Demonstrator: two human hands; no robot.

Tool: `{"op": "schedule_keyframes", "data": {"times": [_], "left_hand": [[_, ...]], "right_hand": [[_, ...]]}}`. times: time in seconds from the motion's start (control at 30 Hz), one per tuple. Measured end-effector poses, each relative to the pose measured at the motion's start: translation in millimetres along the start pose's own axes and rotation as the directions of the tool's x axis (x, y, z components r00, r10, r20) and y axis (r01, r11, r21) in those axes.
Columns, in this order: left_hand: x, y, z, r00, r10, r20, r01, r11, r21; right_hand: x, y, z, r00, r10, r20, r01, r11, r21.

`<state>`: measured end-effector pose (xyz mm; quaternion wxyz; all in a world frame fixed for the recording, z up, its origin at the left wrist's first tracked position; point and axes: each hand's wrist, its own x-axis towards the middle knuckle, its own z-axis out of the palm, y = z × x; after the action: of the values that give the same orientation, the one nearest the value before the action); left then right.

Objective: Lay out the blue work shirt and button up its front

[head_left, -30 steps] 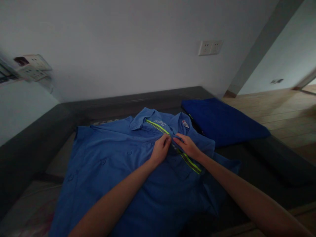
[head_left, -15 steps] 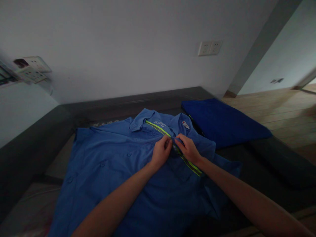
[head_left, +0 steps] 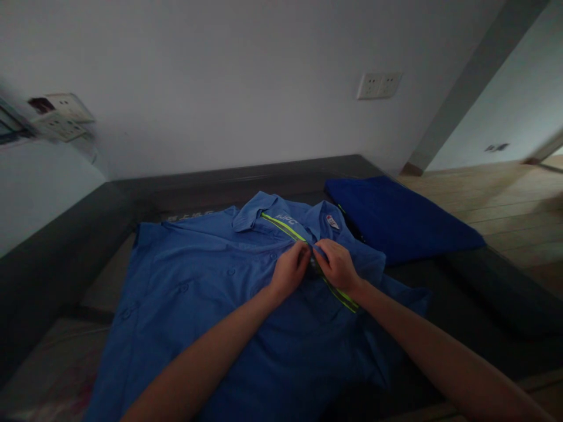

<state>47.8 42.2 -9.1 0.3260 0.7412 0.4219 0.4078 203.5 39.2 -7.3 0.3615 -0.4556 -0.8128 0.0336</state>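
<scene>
Head view: the left hand [head_left: 288, 271] and the right hand [head_left: 338, 266] meet at the chest of a light blue button-front work shirt [head_left: 211, 293], fingertips curled in and pinched on the two front edges where the neon yellow reflective stripe [head_left: 285, 227] crosses. Whether a button sits between the fingers I cannot tell, as the knuckles hide it. The shirt lies spread face up on a dark padded surface [head_left: 65, 246], collar at the far side, hem towards the person. To do this well, I judge each hand should hold its edge taut and level, close to the fastening, so the cloth beneath does not bunch. Far right lies a folded dark blue cloth [head_left: 396, 217], just beside the shirt's shoulder. On the white wall [head_left: 220, 88] beyond sits a double socket [head_left: 379, 85].
</scene>
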Motion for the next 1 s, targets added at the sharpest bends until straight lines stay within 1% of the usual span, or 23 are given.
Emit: {"op": "schedule_keyframes", "data": {"times": [0.13,0.23,0.33,0.4,0.47,0.57,0.63,0.7,0.77,0.87,0.93,1.0], "left_hand": [[0.0,-3.6,1.2,1.000,-0.012,-0.017,0.012,1.000,-0.016],[-0.6,-6.5,1.7,0.999,-0.012,-0.035,0.011,0.999,-0.031],[-1.3,-7.6,1.4,0.999,-0.029,-0.041,0.028,0.999,-0.040],[-1.6,-6.9,0.6,0.998,-0.040,-0.041,0.038,0.998,-0.045],[-1.6,-5.6,-0.3,0.998,-0.029,-0.047,0.026,0.998,-0.049],[-1.5,-3.7,-0.9,0.999,-0.004,-0.050,0.001,0.998,-0.058],[-1.5,-2.8,-0.5,0.999,-0.005,-0.041,0.003,0.999,-0.054],[-1.4,-1.7,0.3,1.000,-0.007,-0.026,0.006,0.999,-0.034],[-0.8,0.5,0.1,1.000,0.003,-0.005,-0.003,1.000,0.003],[1.2,6.2,-5.5,0.997,0.052,0.056,-0.058,0.992,0.112],[1.7,10.0,-15.2,0.993,0.078,0.087,-0.095,0.974,0.206],[-0.7,11.7,-29.7,0.994,0.076,0.083,-0.098,0.950,0.297]], "right_hand": [[0.4,0.3,-0.9,0.999,-0.047,0.023,0.048,0.998,-0.046],[1.7,-2.0,-3.0,0.990,-0.131,0.057,0.138,0.983,-0.122],[3.1,-5.4,-5.7,0.972,-0.215,0.093,0.230,0.951,-0.206],[3.3,-7.1,-6.9,0.965,-0.238,0.107,0.257,0.937,-0.235],[2.9,-7.5,-7.0,0.965,-0.235,0.114,0.256,0.937,-0.237],[1.4,-4.6,-5.2,0.974,-0.208,0.094,0.223,0.955,-0.197],[0.6,-0.5,-3.5,0.984,-0.169,0.060,0.177,0.972,-0.153],[0.5,4.5,-2.2,0.995,-0.098,0.016,0.099,0.991,-0.095],[1.2,9.7,-1.5,0.999,-0.001,-0.032,0.000,0.999,-0.032],[2.6,16.0,-1.0,0.990,0.113,-0.080,-0.110,0.993,0.045],[3.3,18.2,-0.6,0.986,0.144,-0.085,-0.138,0.988,0.074],[3.6,19.3,-0.6,0.985,0.152,-0.087,-0.143,0.985,0.099]]}}
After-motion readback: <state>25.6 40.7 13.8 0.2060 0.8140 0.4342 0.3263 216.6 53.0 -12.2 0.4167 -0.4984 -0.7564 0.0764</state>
